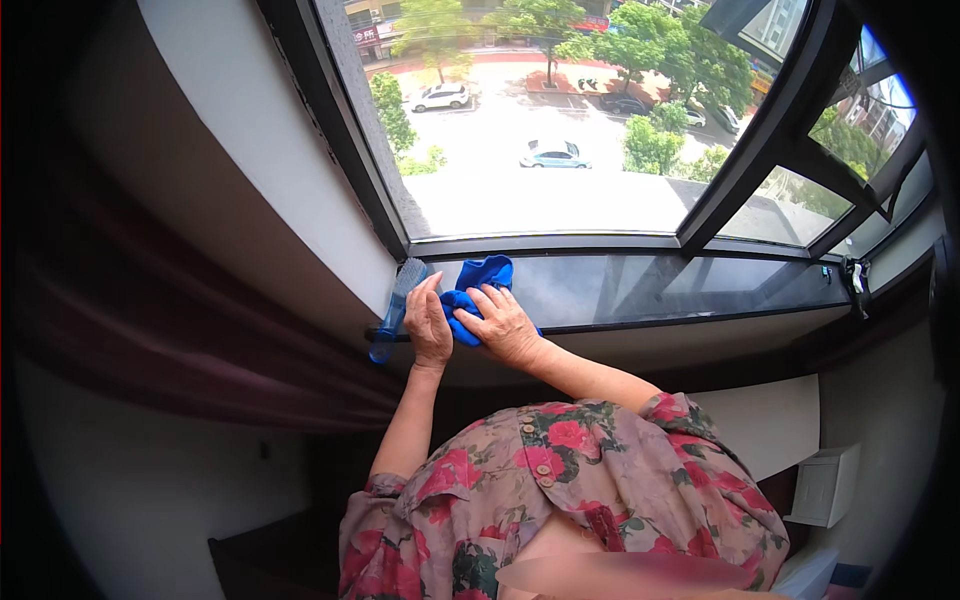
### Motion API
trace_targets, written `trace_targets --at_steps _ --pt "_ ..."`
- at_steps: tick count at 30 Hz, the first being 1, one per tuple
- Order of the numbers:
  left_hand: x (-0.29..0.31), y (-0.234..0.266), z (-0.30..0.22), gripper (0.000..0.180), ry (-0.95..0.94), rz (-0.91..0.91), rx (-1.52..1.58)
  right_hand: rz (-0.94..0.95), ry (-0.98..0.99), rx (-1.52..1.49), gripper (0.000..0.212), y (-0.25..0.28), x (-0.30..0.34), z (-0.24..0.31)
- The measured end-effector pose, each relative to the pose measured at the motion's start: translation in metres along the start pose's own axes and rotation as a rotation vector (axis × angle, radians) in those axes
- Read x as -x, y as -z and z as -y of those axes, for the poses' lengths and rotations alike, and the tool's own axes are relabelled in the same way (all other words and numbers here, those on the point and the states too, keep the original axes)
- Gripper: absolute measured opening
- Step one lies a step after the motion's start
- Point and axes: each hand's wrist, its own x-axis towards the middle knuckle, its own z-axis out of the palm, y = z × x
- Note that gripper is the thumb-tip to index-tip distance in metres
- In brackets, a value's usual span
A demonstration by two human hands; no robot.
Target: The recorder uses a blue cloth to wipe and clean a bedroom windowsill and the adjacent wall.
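Note:
A crumpled blue cloth (486, 271) lies at the left part of the dark, shiny windowsill (620, 285). My right hand (505, 330) is on top of the cloth, its fingers curled over the bunched fabric. Just left of it, my left hand (428, 328) is raised with its fingers stretched out, at the cloth's left edge. Whether it touches the cloth I cannot tell. A brush with a clear blue handle (381, 346) rests in the sill's left corner beside my left hand, its handle sticking out past the front edge.
A dark window frame (550, 243) borders the back of the sill, and a white wall (330, 215) rises at the left. A dark purple curtain (200, 340) hangs at the left. At the sill's right end is a small black-and-white object (856, 280). A white box-like piece (826, 487) stands at lower right.

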Motion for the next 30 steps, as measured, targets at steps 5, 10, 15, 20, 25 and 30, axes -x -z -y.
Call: trace_targets --at_steps 5,10,15,20,25,30 --pt "-0.007 -0.014 -0.004 0.045 -0.056 0.007 -0.051 -0.12 -0.018 0.005 0.04 0.002 0.02 -0.002" --pt "-0.004 -0.026 0.006 0.044 -0.043 0.054 -0.16 -0.174 -0.083 0.086 0.041 0.039 0.066 -0.032" --pt "-0.006 -0.034 0.007 0.044 -0.033 0.065 -0.197 -0.212 -0.15 0.167 0.041 0.085 0.133 -0.085" --pt "-0.002 -0.038 0.009 0.039 -0.075 0.054 -0.24 -0.179 -0.243 0.305 0.058 0.123 0.188 -0.132" --pt "0.002 -0.044 0.005 0.037 -0.161 0.114 -0.448 -0.181 -0.458 0.343 0.075 0.111 0.187 -0.115" --pt "0.002 -0.046 0.006 0.037 -0.165 0.13 -0.505 -0.206 -0.354 0.184 0.068 0.065 0.12 -0.065"
